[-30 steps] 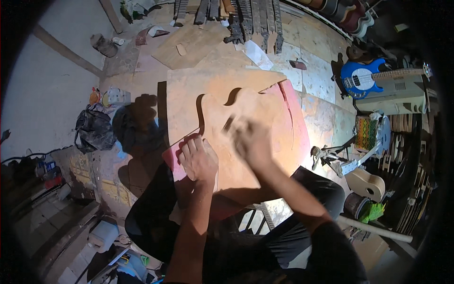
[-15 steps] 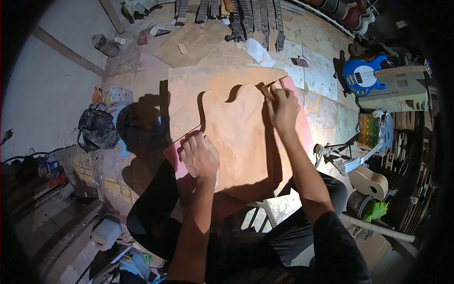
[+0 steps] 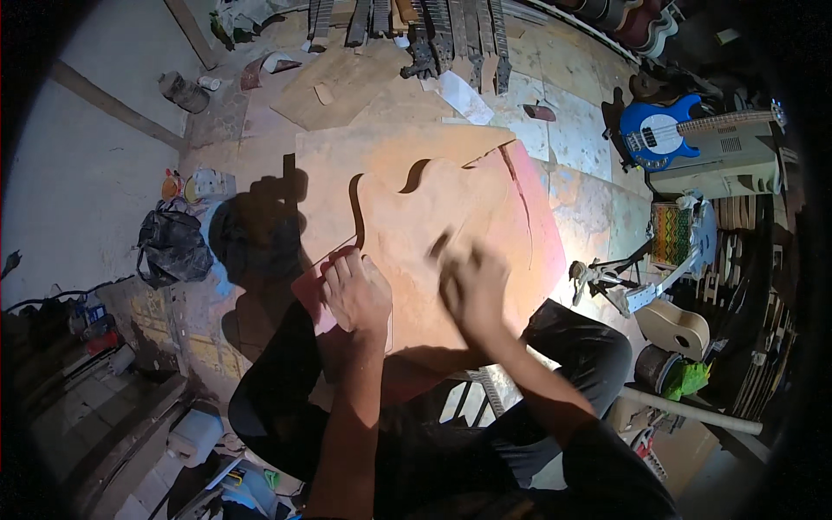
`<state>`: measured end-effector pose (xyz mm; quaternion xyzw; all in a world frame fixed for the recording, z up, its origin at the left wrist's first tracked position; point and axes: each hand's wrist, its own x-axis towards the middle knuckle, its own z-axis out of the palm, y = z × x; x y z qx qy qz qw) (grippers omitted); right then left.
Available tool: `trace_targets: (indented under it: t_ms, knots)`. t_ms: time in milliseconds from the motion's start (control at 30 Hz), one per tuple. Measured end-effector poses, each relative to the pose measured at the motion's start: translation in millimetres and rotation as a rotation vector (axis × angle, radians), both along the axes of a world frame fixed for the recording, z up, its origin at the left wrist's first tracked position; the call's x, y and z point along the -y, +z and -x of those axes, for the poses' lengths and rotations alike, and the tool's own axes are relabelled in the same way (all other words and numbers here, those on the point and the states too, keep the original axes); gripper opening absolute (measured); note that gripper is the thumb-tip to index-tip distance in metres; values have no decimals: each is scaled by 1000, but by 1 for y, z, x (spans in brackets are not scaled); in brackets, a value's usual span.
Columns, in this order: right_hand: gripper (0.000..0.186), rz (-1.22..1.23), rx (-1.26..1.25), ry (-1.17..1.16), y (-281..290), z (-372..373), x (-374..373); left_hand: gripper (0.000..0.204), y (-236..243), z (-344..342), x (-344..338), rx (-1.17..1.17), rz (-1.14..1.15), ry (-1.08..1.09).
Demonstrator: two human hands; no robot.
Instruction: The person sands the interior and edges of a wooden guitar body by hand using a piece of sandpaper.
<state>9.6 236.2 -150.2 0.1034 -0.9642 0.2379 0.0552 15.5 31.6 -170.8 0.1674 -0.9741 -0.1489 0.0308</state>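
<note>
A bare wooden electric guitar body (image 3: 403, 225) lies flat on a tan and pink board (image 3: 542, 217), its two horns pointing away from me. At its lower left edge, my left hand (image 3: 355, 290) is closed over the rim with fingers bent. My right hand (image 3: 475, 290) is above the body's right half, smeared by motion, fingers bent around a small brown piece of sandpaper (image 3: 440, 243). Only the sandpaper's far end shows beyond the fingers; whether it touches the wood is hard to tell.
Guitar necks (image 3: 464, 43) lie in a row at the far side. A blue bass guitar (image 3: 663, 134) stands at the right, above a pale guitar-shaped body (image 3: 676, 331). A black plastic bag (image 3: 173, 247) sits at the left. A curled sandpaper scrap (image 3: 539, 113) lies on the floor.
My right hand has swept from the body's upper right edge toward me and left, onto its face, carrying the sandpaper. My left hand stays at the left edge. The view has shifted slightly.
</note>
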Motion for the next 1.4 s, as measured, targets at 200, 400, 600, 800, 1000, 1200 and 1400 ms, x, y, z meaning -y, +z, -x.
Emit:
trace_targets:
  t_ms: [200, 400, 600, 800, 1000, 1200, 1400]
  knots:
    - [37, -58, -27, -55, -11, 83, -49, 32, 3, 0, -2, -27, -4, -7]
    - [24, -18, -80, -101, -5, 5, -1, 32, 0, -1, -2, 14, 26, 12]
    - [37, -102, -16, -72, -16, 92, -55, 32, -1, -3, -2, -15, 31, 3]
    - [35, -42, -99, -131, -14, 27, -17, 32, -2, -4, -2, -2, 40, 11]
    - [36, -6, -120, -145, -13, 108, -43, 32, -1, -1, -4, -14, 18, -4]
    - [36, -19, -102, -175, -16, 27, -9, 34, -3, -2, -1, 4, 13, 11]
    - [32, -43, -120, -199, -11, 131, -51, 34, 0, -1, -5, -38, -78, -32]
